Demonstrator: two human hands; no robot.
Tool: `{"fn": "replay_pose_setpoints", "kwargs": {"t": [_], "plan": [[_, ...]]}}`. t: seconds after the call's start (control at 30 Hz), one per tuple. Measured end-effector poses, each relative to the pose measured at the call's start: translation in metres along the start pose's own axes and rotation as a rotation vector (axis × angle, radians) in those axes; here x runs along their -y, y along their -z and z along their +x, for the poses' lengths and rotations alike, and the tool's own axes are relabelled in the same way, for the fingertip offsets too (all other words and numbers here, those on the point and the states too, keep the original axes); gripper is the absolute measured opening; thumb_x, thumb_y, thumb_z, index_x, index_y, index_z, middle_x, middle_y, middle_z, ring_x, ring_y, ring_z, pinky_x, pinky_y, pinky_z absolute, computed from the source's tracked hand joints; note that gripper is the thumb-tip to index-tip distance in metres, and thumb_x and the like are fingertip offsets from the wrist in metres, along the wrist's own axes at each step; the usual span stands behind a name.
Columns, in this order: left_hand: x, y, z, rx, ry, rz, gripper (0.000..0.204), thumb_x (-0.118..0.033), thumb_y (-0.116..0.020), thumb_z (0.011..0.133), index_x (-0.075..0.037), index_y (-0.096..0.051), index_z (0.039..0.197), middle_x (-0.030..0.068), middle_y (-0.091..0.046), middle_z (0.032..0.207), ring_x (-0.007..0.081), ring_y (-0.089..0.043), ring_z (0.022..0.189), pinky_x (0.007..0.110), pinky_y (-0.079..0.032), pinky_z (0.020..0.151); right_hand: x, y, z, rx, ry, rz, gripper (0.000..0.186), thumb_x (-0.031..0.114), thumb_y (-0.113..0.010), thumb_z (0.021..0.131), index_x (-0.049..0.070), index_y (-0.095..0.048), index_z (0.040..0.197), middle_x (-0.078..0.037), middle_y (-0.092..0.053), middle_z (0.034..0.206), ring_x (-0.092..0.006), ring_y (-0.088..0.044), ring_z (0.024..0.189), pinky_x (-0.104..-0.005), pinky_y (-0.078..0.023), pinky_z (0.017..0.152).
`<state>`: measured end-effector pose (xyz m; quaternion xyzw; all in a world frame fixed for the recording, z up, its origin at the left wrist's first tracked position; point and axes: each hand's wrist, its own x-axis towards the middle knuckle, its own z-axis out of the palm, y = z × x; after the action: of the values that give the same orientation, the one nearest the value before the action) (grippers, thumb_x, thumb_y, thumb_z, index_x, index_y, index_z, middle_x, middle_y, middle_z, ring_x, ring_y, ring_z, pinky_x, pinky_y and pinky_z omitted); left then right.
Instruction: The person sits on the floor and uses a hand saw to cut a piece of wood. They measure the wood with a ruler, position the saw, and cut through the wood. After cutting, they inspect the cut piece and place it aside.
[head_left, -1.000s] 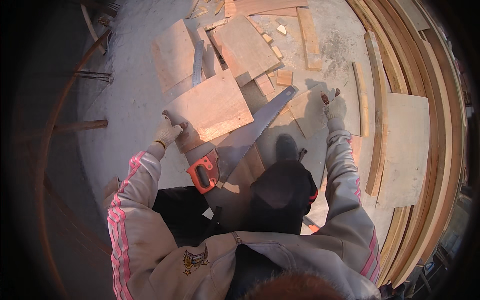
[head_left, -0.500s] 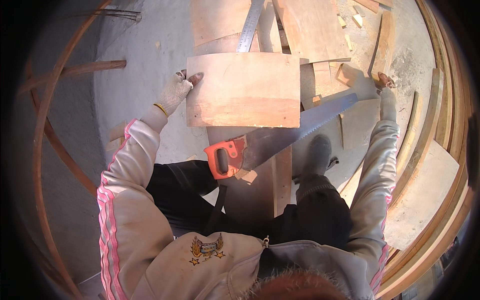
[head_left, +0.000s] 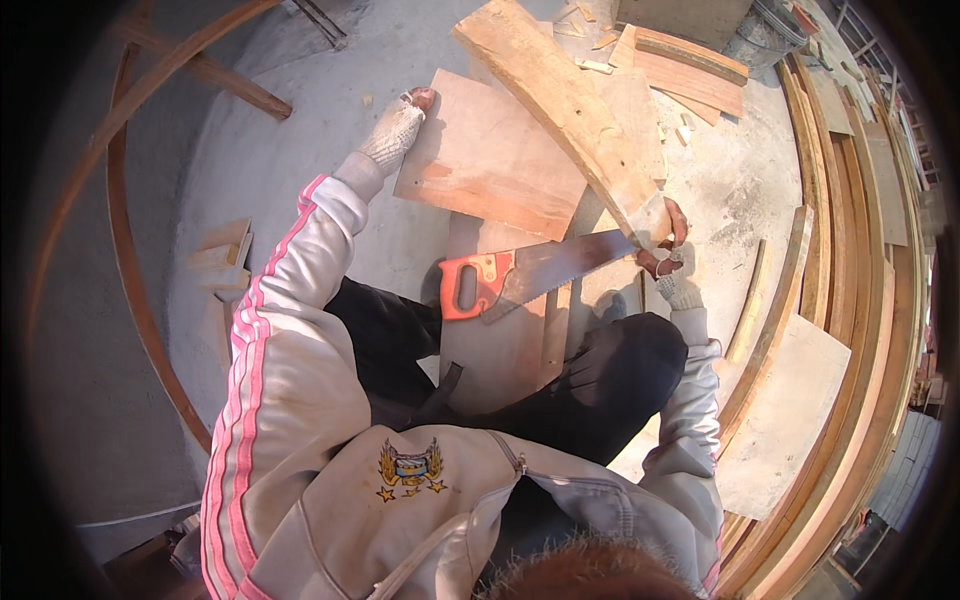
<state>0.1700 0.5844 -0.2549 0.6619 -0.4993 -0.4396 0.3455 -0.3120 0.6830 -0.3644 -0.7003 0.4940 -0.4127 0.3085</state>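
Wooden plank (head_left: 566, 112), held at its near end; plywood panel (head_left: 485, 160), held at its left edge

Plank: one length, pale, straight-sided. Long axis runs slantwise from the right hand (head_left: 668, 263), away and to the left. Far end lies ahead and to the right of the left hand (head_left: 400, 127), well apart from it. Right hand nearer by far. Plank passes over the panel's right part in this view; whether the two touch, cannot tell.

Right fingers: closed about the plank's near end, one finger above the corner, another below; remainder hidden.

Panel: one piece, thin, roughly rectangular, reddish along its near edge. Lies to the right of the left hand, its near edge slanting toward the person at the right.

Left fingers: pinching the panel's left edge close to the far corner, thumb on top; other fingers largely out of sight. Knitted glove, bare fingertips.

Handsaw (head_left: 530, 275): one, orange handle, grey blade. Lies just nearer the person than the panel, handle left, blade tip directed toward the right hand. Neither hand on the handle.

Long timbers (head_left: 848, 250): a row, beyond the right arm, on the concrete floor (head_left: 330, 110).
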Motion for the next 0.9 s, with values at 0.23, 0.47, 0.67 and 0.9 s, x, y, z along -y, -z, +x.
{"fn": "replay_pose_setpoints", "kwargs": {"t": [0.23,0.47,0.67,0.9], "plan": [[0.035,0.076,-0.023,-0.171,-0.167,0.274,0.064,-0.054,-0.031,0.102,-0.001,-0.052,0.132,0.0242,-0.06,0.125,0.0302,-0.058,0.114,0.039,-0.044,0.096,0.018,-0.062,0.052,0.313,-0.005,-0.116,0.094,0.022,-0.082,0.063,0.008,-0.041,0.146,-0.017,-0.057,0.124,-0.0322,-0.056,0.114,-0.0421,-0.047,0.093],[0.044,0.087,-0.031,-0.278,0.043,-0.581,0.079,-0.069,-0.049,0.092,0.001,-0.054,0.128,0.0137,-0.066,0.111,0.0238,-0.064,0.098,0.038,-0.051,0.084,0.031,-0.15,0.075,0.443,-0.139,-0.178,0.076,0.025,-0.081,0.07,0.004,-0.048,0.135,-0.015,-0.061,0.108,-0.0291,-0.062,0.097,-0.0417,-0.051,0.083],[0.06,0.086,-0.007,-0.298,0.145,-0.333,0.076,-0.054,-0.075,0.082,0.001,-0.052,0.13,0.0121,-0.062,0.115,0.0215,-0.062,0.101,0.035,-0.052,0.084,0.009,-0.167,0.113,0.391,0.227,-0.39,0.07,0.026,-0.077,0.071,0.002,-0.051,0.13,-0.021,-0.061,0.119,-0.0337,-0.061,0.105,-0.0387,-0.05,0.089],[0.05,0.13,0.003,-0.477,0.084,-0.068,0.071,-0.042,-0.075,0.084,0.002,-0.05,0.134,0.0135,-0.058,0.122,0.0226,-0.056,0.109,0.035,-0.045,0.094,0.027,-0.185,0.12,0.407,0.116,-0.376,0.063,0.038,-0.07,0.084,0.003,-0.049,0.133,-0.02,-0.058,0.118,-0.0371,-0.059,0.108,-0.046,-0.05,0.088]]}}
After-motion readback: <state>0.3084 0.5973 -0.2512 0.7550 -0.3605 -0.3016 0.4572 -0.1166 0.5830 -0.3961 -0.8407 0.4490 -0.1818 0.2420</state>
